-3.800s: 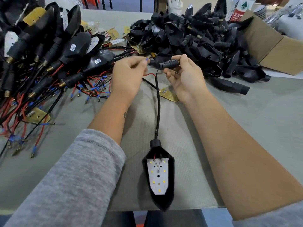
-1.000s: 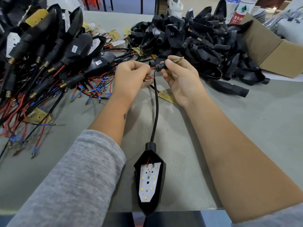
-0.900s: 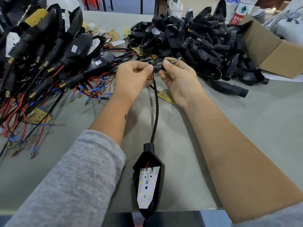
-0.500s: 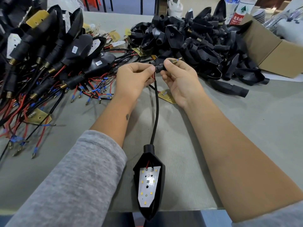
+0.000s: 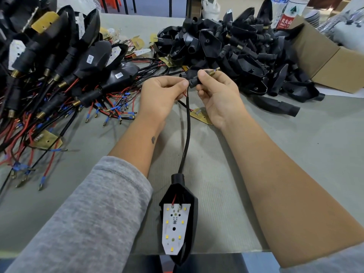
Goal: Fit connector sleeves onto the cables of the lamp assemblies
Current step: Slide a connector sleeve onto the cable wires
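I was in an assembly workshop: my grey bench (image 5: 295, 154) carried a heap of wired lamps (image 5: 59, 66) on my left, a pile of bare black housings (image 5: 226, 46) ahead, and an open carton (image 5: 325, 62) to the right.
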A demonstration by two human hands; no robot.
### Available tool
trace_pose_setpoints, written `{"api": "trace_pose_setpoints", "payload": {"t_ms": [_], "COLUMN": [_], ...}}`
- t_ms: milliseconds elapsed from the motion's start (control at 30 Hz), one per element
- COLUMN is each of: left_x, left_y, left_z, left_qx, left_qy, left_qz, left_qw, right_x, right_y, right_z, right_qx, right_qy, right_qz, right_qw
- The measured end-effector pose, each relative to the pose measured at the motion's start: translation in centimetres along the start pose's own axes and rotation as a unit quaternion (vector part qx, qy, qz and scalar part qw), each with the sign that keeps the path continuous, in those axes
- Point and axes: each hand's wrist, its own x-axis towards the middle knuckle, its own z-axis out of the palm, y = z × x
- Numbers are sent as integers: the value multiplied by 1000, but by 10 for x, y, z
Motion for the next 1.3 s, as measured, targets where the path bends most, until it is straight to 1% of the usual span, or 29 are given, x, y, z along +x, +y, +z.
{"api": "trace_pose_setpoints", "payload": {"t_ms": [167,333,533,700,767,900,1000,1167,1300], "left_x": [-2,-4,-5,-7,-7,-4,-2,-1,-1], "left_y": [2,2,3,4,5,3,1,-1,-1], "left_z": [2,6,5,6,7,9,8,5,2], "left_qx": [13,35,91,139,129,80,85,83,95], "left_qy": [-9,-4,30,0,4,32,30,1,-16], "left_qz": [15,-7,35,74,79,51,45,48,45], "left_qw": [1000,999,995,988,988,995,995,995,994], "right_x": [0,1,-1,-2,-2,-1,0,-1,-1], "right_y": [1,-1,-1,-3,-4,-4,-3,-2,-2], "right_z": [1,0,3,1,1,1,2,1,3], "right_qx": [4,37,8,-1,-2,27,37,5,-47], "right_qy": [18,41,42,50,47,48,51,35,27], "right_qz": [-7,-4,-16,-19,-16,1,12,-7,-27], "right_qw": [1000,998,999,999,999,998,998,999,998]}}
